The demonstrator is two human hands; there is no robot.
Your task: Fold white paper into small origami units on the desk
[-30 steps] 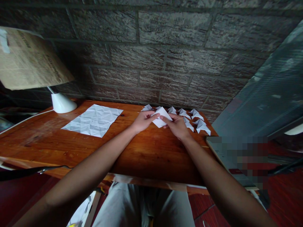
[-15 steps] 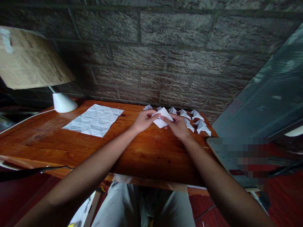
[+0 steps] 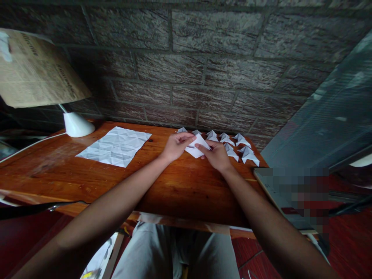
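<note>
Folded white paper (image 3: pixel 194 153) held above the wooden table (image 3: pixel 180 186), near its far edge
It is pinched between thumb and fingers by the left hand (image 3: pixel 175 147) and right hand (image 3: pixel 217 155) alike; pointed paper models (image 3: pixel 249 155) are grouped by the far right corner, a creased sheet (image 3: pixel 116 146) spread toward the far left.

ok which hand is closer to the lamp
Left: the left hand is right of the lamp, beyond the creased sheet; the right hand is farther right, past the left.

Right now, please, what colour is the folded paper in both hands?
The folded paper is white; see the head view.
</note>
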